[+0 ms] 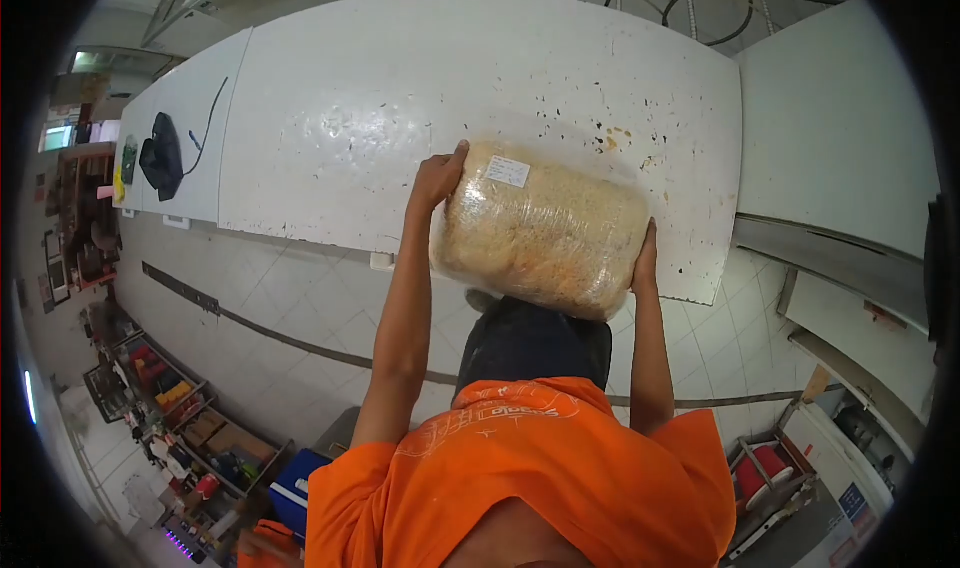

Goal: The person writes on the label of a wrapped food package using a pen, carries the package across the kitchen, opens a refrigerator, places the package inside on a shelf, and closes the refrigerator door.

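Note:
A large plastic-wrapped block of tan, crumbly-looking material (545,233) is held between my two hands at the front edge of the white table (330,98). Its near side reaches past that edge, over my dark trousers. On its upper face, toward the far left, sits a white printed label (508,172). My left hand (441,176) grips the far left end, thumb along the top. At the opposite end my right hand (646,258) presses against the side, with most of its fingers hidden. The block's underside is out of sight, so I cannot tell whether it touches the table.
Dark flecks and worn patches mark the tabletop. A black object (162,158) and a thin cable (208,128) lie at the far left. On the right stands a white cabinet (840,128). Shelves with assorted items (190,408) and a red reel (762,473) are behind me.

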Demonstrator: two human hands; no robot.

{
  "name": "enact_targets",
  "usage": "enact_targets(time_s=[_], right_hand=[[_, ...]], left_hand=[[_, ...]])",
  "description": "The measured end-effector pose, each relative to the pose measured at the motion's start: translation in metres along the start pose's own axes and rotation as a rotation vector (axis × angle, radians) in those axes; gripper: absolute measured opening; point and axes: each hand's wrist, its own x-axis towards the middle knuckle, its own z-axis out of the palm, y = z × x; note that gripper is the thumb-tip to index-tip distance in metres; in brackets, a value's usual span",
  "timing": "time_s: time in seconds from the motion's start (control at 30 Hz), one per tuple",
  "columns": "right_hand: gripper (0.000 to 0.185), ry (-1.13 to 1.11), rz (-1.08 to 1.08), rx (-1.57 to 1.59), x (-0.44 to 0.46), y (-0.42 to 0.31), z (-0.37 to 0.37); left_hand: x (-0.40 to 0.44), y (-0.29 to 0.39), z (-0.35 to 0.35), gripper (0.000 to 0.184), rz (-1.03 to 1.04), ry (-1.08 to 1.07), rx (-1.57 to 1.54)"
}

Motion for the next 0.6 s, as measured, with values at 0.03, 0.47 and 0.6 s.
enact_targets(time_s=[0.03,0.47,0.6], right_hand=[[0.067,-0.02,0.001,0.032,0.003,0.002,-0.002],[0.069,0.047,-0.019,-0.201,0.009,-0.014,0.0],[0.068,0.045,-0.03,-0.214,0.011,-0.012,-0.001]], left_hand=[[0.001,-0.001,-0.001,0.078,-0.029,-0.015,-0.024],[0.021,-0.048,0.013,0.047,-0.012,-0.071,-0.5],[0.016,-0.049,0.014,0.038,-0.075,-0.031,-0.662]])
